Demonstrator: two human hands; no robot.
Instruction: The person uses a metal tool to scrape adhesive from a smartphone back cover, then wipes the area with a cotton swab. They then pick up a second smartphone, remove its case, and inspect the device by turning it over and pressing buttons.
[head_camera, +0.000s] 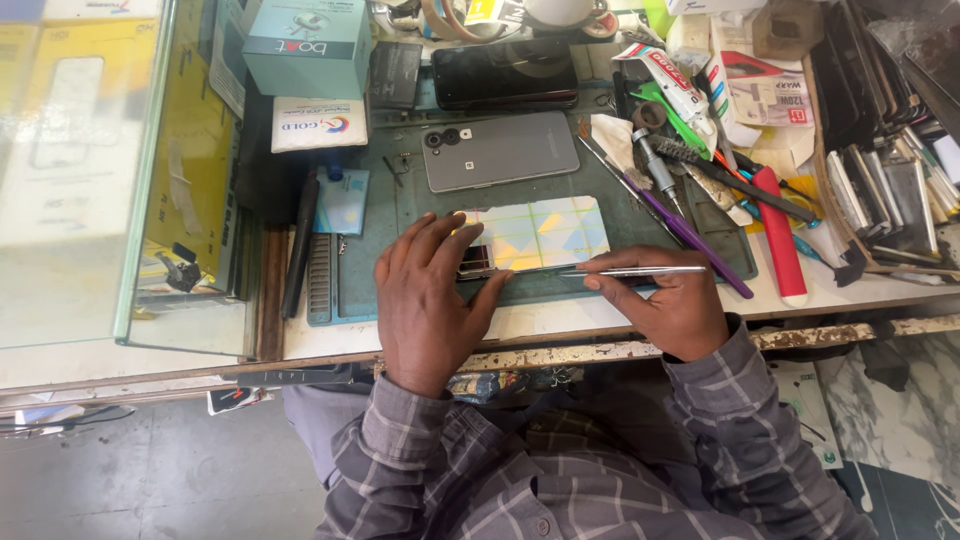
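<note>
A phone with a pale, patterned yellow-and-blue back (545, 233) lies flat on a green work mat (400, 210). My left hand (430, 300) presses down on the phone's left end, fingers spread over its camera corner. My right hand (675, 305) grips thin metal tweezers (630, 271) that point left, their tip at the phone's near edge. A grey phone (500, 150) lies face down just behind it, and a black phone (505, 75) further back.
A glass display case (90, 170) stands at the left. Boxes (305, 45) sit at the back left. To the right lie a purple tool (690, 235), a brush, a red cylinder (780, 240), tubes and a tray of spare screens (880, 150). The bench's worn front edge (600, 352) runs below my hands.
</note>
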